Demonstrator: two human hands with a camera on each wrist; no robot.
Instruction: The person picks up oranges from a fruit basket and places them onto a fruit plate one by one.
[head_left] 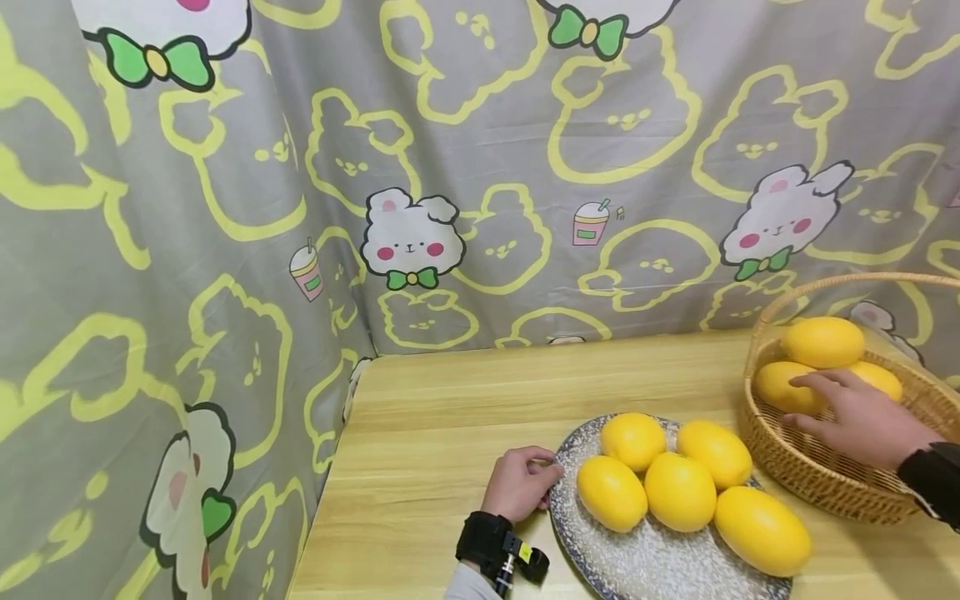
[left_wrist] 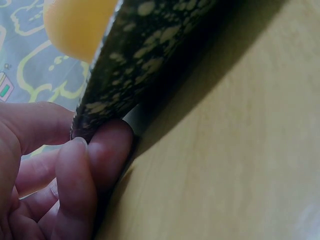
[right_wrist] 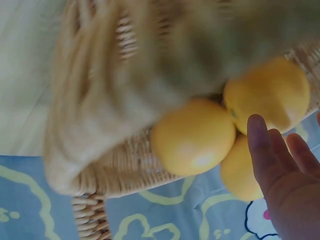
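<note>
At the right edge of the head view the right hand [head_left: 855, 417] reaches into the wicker basket [head_left: 810, 471] with its fingers spread and nearly straight, the fingertips lying on the nearest lemon [head_left: 780, 387] but not yet wrapped around it; the right wrist view, blurred at the basket wall, shows the same flat, released fingers [right_wrist: 260, 145] beside three lemons piled together. Two more lemons sit behind and to the right of that one in the basket, one [head_left: 823, 342] higher on the pile. In the lower middle of the frame the left hand [head_left: 519, 483] pinches the left rim of the speckled plate [head_left: 652, 558], and the left wrist view shows fingertips [left_wrist: 107, 150] curled under the dark speckled edge with the rim slightly raised off the wooden table [head_left: 450, 433]. Five lemons already lie close together on the plate, touching one another, the largest [head_left: 761, 531] toward the lower right. To take the near lemon cleanly, I judge the fingers should curl over its top and sides before lifting, since it leans against its neighbours and a sideways drag could roll the upper one. The plate seems best kept level and steady under the left hand's grip, because the crowded fruit could slide, and the only bare room appears toward the plate's lower left.
</note>
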